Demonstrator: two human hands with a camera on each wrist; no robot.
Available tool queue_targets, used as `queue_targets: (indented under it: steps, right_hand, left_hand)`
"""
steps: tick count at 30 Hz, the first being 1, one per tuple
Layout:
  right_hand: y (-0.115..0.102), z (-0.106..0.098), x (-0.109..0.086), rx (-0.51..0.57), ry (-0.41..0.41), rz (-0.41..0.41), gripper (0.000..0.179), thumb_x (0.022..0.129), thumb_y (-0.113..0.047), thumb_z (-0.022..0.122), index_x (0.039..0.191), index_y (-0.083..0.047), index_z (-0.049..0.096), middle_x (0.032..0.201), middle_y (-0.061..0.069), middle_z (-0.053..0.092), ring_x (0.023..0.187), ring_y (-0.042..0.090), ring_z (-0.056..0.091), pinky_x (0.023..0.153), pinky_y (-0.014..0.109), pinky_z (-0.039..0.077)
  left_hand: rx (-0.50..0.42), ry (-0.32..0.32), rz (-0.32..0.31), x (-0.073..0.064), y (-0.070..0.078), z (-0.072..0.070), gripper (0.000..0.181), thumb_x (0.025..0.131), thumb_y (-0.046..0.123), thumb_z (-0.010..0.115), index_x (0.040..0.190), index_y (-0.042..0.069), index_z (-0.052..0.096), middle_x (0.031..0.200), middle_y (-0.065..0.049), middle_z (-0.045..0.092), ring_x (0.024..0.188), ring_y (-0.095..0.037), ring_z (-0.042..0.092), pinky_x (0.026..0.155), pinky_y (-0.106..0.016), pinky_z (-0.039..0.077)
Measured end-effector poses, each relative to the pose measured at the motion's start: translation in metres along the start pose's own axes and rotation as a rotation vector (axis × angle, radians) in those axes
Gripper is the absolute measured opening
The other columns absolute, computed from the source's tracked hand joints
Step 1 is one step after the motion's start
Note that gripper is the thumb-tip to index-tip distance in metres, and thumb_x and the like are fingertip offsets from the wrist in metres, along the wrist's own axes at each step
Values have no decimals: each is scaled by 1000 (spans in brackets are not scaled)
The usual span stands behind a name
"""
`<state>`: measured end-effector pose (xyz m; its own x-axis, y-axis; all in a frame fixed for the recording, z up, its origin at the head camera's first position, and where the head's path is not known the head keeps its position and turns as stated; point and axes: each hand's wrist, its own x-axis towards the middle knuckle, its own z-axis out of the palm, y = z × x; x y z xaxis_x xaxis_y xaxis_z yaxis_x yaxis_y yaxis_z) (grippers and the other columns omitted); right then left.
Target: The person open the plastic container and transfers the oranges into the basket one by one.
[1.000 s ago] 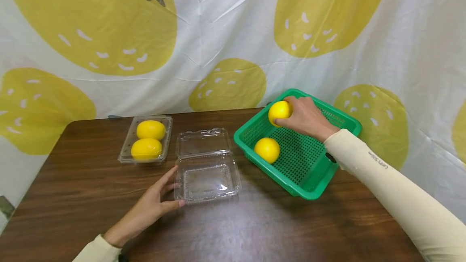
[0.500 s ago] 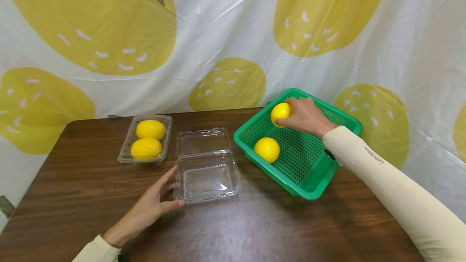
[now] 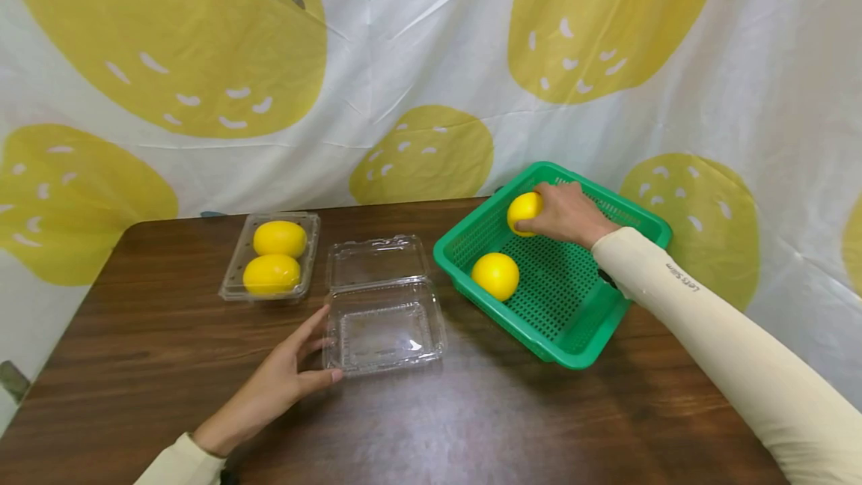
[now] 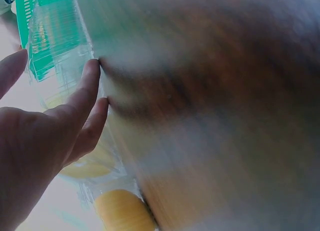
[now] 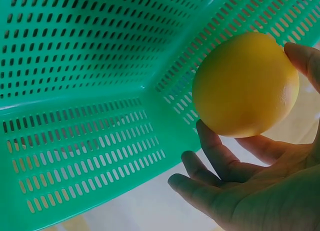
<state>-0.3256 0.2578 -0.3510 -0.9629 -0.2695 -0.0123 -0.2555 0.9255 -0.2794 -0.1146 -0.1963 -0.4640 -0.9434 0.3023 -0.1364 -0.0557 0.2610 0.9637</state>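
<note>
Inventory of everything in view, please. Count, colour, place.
Boxed fruit: 2, yellow, in the left box
Basket fruit: 1, yellow, in the basket
Held fruit: 1, yellow, in the right hand
Left box: 1, clear, left rear of the table
Open box: 1, clear, between left box and basket, lid folded back
Basket: 1, green, right side of table
Table: 1, brown, below everything
Cloth: 1, white with yellow fruit print, behind table
Dark patch: 1, greyish, far left edge, unclear what
Sleeves: 2, cream, on both arms
Left hand: 1, at open box's left edge
Right hand: 1, holding fruit inside the basket's outline
</note>
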Motion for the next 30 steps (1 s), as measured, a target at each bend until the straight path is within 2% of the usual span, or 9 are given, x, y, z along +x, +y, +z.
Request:
queue_targets:
  steps: [5, 10, 16, 26, 30]
  right_hand:
    - [6, 3, 5, -14, 1, 14, 57, 93, -45, 80, 120, 2, 64, 94, 15, 62, 90, 36, 53, 74, 44, 46]
    - [12, 5, 7, -31, 0, 13, 52, 92, -46, 81, 108, -1, 62, 89, 13, 59, 87, 35, 52, 73, 43, 43]
    - [17, 9, 6, -36, -2, 32, 50, 91, -45, 81, 106, -1, 62, 87, 12, 58, 87, 36, 52, 75, 43, 43]
    - [21, 15, 5, -57, -28, 15, 55, 90, -48, 82, 108, 1, 64, 88, 13, 62, 88, 38, 55, 82, 49, 44]
    - [30, 21, 10, -55, -34, 8, 54, 89, -49, 82, 103, -1, 63, 83, 12, 61, 82, 37, 56, 83, 51, 43]
  left_hand:
    - [4, 2, -3, -1, 0, -1, 106, 98, 13, 86, 178, 13, 17, 177, -28, 24, 156, -50, 41, 114, -43, 54]
    - [1, 4, -9, -2, 1, 1, 106, 98, 13, 86, 178, 13, 17, 177, -29, 23, 156, -50, 40, 116, -50, 52]
    - [-8, -5, -5, -2, 1, 1, 105, 98, 13, 85, 178, 12, 16, 178, -29, 21, 157, -51, 39, 118, -58, 49]
    - [-5, -2, -2, -3, 2, 1, 106, 97, 13, 86, 177, 11, 17, 178, -29, 22, 156, -51, 40, 116, -50, 52]
    - [-7, -2, -1, -4, 2, 2, 106, 97, 13, 86, 177, 11, 17, 177, -30, 22, 156, -51, 40, 116, -51, 52]
